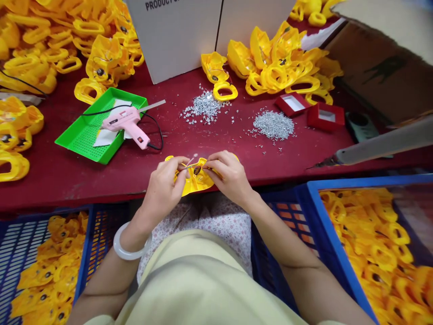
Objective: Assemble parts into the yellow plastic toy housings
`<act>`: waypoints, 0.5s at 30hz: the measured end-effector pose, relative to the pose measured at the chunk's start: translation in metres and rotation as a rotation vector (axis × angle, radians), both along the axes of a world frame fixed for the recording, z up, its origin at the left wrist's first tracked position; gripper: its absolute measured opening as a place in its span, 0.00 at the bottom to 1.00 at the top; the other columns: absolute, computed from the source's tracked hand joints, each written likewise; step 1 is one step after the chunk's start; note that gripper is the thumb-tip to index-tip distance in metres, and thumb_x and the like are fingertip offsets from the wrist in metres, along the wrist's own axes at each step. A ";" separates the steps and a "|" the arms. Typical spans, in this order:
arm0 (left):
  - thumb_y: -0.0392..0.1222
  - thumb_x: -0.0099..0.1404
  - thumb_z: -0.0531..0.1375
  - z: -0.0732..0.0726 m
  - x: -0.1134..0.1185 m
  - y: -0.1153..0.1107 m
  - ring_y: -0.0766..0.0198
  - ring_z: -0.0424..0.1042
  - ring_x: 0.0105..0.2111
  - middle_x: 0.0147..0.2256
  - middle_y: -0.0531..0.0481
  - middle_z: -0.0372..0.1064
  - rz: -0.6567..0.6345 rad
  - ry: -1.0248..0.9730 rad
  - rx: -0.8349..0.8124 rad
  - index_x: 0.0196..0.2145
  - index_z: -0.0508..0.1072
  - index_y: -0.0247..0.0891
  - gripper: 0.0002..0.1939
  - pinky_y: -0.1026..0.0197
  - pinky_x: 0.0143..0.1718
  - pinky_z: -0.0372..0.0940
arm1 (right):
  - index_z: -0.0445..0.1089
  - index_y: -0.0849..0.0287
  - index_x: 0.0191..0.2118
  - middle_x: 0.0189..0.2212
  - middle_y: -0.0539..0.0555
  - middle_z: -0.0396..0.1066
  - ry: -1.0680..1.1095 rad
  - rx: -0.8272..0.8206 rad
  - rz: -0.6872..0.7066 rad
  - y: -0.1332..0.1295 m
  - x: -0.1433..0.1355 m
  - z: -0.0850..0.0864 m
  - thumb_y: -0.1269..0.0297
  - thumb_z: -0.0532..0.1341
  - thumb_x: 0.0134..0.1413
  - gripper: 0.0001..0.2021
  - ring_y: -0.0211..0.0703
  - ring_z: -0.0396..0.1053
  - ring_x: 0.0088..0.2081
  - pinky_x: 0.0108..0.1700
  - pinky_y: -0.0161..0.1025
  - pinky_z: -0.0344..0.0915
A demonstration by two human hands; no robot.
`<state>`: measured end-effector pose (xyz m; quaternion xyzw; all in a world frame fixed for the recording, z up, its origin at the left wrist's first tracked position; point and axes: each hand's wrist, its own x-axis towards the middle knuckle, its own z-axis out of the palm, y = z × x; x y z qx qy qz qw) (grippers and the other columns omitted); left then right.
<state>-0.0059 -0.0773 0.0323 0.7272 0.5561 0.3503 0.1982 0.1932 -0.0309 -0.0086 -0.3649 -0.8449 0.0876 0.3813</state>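
Shell (193, 186), wired but unclosed, sits at the tabletop's (216, 139) near edge: left hand (165, 180) pinches wires (192, 159), right hand (230, 175) seemingly the shell.

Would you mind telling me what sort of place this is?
Probably a factory assembly workshop: there are loose small metal parts, a pink glue gun and blue crates holding many similar yellow plastic parts.

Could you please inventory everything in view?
Shell: one, yellow, front centre
Table: one, red, centre
Crates: at least two, blue, below table
Plastic parts: many, yellow, table and crates
Tray: one, green, left
Glue gun: one, pink, across tray rim
Fastener piles: two, silver, centre
Small boxes: two, red, right
Printed carton: one, white, back
Cardboard box: one, brown, right
Pointed tool: one, grey, right
Bangle: one, white, left wrist
Left hand, right hand: two, bare, on shell
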 end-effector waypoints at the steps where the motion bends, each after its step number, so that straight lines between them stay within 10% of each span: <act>1: 0.38 0.67 0.57 0.002 0.000 -0.001 0.64 0.72 0.35 0.34 0.51 0.73 0.022 -0.042 -0.062 0.50 0.71 0.37 0.14 0.63 0.38 0.64 | 0.74 0.54 0.37 0.35 0.55 0.75 0.020 -0.004 0.001 -0.002 -0.001 0.002 0.66 0.58 0.64 0.07 0.44 0.70 0.37 0.40 0.44 0.68; 7: 0.47 0.67 0.58 0.006 0.002 -0.001 0.69 0.67 0.26 0.28 0.52 0.70 0.072 -0.257 -0.256 0.33 0.72 0.36 0.12 0.67 0.26 0.59 | 0.75 0.54 0.38 0.33 0.53 0.77 0.089 0.020 0.010 -0.015 0.005 0.009 0.67 0.59 0.63 0.07 0.41 0.72 0.34 0.39 0.42 0.70; 15: 0.43 0.67 0.58 0.001 0.007 -0.002 0.67 0.73 0.29 0.28 0.52 0.73 0.087 -0.473 -0.256 0.36 0.70 0.37 0.07 0.67 0.30 0.64 | 0.77 0.56 0.37 0.33 0.54 0.78 -0.014 -0.039 0.245 -0.025 0.013 0.016 0.54 0.61 0.61 0.12 0.41 0.73 0.33 0.38 0.42 0.67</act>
